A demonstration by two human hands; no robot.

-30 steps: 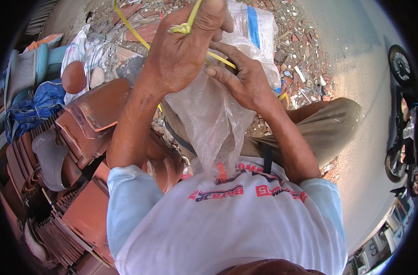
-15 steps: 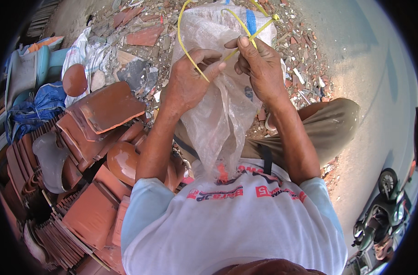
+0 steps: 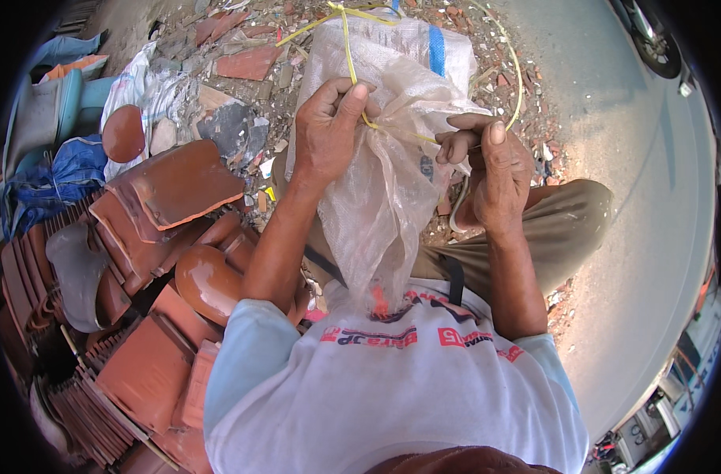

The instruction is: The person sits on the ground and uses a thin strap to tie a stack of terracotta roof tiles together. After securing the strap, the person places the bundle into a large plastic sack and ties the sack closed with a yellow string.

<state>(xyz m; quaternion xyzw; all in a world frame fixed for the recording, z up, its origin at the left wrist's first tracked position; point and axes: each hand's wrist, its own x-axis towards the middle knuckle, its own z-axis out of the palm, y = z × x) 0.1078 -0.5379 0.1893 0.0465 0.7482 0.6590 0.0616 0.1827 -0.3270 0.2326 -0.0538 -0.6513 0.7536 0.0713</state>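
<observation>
I have the left grip (image 3: 326,134) pinched on a yellow cord (image 3: 346,47), thumb against forefinger, with the cord rising straight above the fingertips and running on below them across the gathered plastic. The right grip (image 3: 498,170) is closed on the same cord, near its thumb and curled fingers, and from there a slack loop arcs up past the upper edge of my view. The cord crosses the bunched neck of a pale, see-through sack (image 3: 376,197) in front of the person, between the two hands; its loose end hangs down toward the printed shirt (image 3: 392,379), while a white part with a blue stripe (image 3: 437,51) lies farther out on the rubble (image 3: 526,91). A bent knee in khaki trousers (image 3: 570,225) shows beside the right forearm. On my left I see stacked clay tiles (image 3: 190,186), a grey curved tile (image 3: 74,268) and a crumpled blue sheet (image 3: 64,178); on my right, a paved road (image 3: 645,221) with a dark wheel (image 3: 656,51) near the top.
</observation>
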